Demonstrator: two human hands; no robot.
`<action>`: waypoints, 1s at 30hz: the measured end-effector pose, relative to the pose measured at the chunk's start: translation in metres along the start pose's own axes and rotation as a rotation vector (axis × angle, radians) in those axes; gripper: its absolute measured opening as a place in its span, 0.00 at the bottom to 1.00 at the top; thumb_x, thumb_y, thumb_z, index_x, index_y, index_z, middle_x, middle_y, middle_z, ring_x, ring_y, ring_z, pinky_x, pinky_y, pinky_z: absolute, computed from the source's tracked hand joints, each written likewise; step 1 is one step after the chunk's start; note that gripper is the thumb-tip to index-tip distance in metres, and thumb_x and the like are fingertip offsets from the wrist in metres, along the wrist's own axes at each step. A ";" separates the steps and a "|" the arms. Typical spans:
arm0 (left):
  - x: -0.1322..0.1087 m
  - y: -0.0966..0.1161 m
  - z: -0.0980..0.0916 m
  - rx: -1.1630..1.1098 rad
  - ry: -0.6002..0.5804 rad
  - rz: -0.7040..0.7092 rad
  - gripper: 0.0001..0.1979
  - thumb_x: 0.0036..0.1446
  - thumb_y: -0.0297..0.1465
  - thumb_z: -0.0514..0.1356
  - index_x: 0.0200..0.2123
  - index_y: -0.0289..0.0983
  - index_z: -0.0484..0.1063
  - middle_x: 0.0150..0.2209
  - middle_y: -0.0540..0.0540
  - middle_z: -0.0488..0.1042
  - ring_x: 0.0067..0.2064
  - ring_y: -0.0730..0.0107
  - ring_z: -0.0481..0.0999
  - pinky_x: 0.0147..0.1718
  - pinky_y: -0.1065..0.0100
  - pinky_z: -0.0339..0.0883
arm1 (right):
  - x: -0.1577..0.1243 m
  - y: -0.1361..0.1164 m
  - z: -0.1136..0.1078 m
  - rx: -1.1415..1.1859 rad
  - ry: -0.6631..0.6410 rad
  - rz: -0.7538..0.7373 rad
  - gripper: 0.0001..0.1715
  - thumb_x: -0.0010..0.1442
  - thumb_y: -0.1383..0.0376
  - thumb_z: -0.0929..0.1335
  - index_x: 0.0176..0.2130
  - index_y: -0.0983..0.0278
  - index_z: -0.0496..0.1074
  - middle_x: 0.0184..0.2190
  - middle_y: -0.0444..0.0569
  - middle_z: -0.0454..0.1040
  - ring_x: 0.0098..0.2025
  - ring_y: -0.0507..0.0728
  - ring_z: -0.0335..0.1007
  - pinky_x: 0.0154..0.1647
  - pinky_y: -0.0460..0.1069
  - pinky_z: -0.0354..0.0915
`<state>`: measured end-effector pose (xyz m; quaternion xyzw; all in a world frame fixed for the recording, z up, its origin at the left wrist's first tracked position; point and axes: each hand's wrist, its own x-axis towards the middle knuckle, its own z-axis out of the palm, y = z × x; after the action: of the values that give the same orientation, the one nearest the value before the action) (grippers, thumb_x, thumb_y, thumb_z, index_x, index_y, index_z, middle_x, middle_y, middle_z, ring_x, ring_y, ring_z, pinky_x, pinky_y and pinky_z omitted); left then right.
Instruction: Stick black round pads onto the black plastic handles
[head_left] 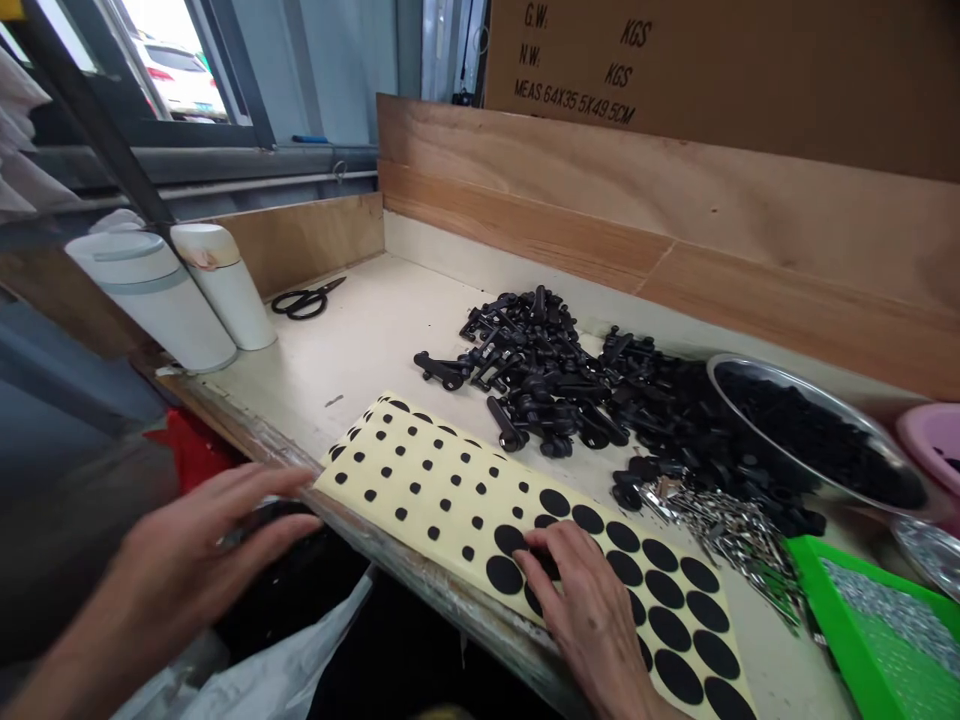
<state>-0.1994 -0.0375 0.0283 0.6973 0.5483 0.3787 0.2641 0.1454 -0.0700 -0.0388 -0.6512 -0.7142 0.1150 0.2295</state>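
A pale yellow backing sheet [442,480] lies along the table's front edge. Its right part carries rows of black round stickers [670,628]; on its left part only small black dots show. My right hand [589,600] rests on the sheet, thumb and index finger pinched at a black round sticker [550,567] that they partly cover. Off the sheet's left end, past the table edge, my left hand [217,540] has thumb and fingers apart with nothing between them. Behind the sheet is a heap of black plastic lever-like parts [540,375].
Small metal pieces [731,540] lie by a green tray [817,580]. A steel bowl [716,375] of black parts and a pink basin [919,425] stand at right. Black scissors [304,300] and two white bottles [176,310] are at left. A wooden board [540,220] walls the back.
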 end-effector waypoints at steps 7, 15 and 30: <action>0.011 0.039 0.151 0.323 -0.407 0.436 0.12 0.59 0.31 0.60 0.46 0.43 0.72 0.41 0.44 0.70 0.43 0.60 0.66 0.42 0.60 0.61 | -0.004 -0.008 0.010 0.010 0.045 0.083 0.07 0.63 0.60 0.64 0.37 0.60 0.69 0.33 0.48 0.70 0.36 0.59 0.70 0.34 0.51 0.65; 0.010 0.033 0.164 0.551 -0.411 0.524 0.16 0.58 0.39 0.61 0.49 0.44 0.68 0.40 0.45 0.68 0.40 0.60 0.63 0.39 0.59 0.53 | 0.000 -0.005 0.011 0.225 0.016 0.161 0.04 0.61 0.65 0.64 0.38 0.60 0.67 0.36 0.47 0.68 0.33 0.55 0.68 0.35 0.51 0.66; 0.010 0.041 0.157 0.514 -0.486 0.482 0.10 0.58 0.35 0.61 0.44 0.43 0.69 0.42 0.46 0.69 0.42 0.58 0.64 0.41 0.58 0.54 | 0.004 -0.008 0.000 0.265 -0.119 0.103 0.06 0.59 0.67 0.63 0.30 0.59 0.66 0.32 0.45 0.69 0.33 0.55 0.67 0.37 0.50 0.63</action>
<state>-0.0461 -0.0309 -0.0272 0.9177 0.3680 0.1051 0.1070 0.1383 -0.0673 -0.0343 -0.6429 -0.6708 0.2582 0.2645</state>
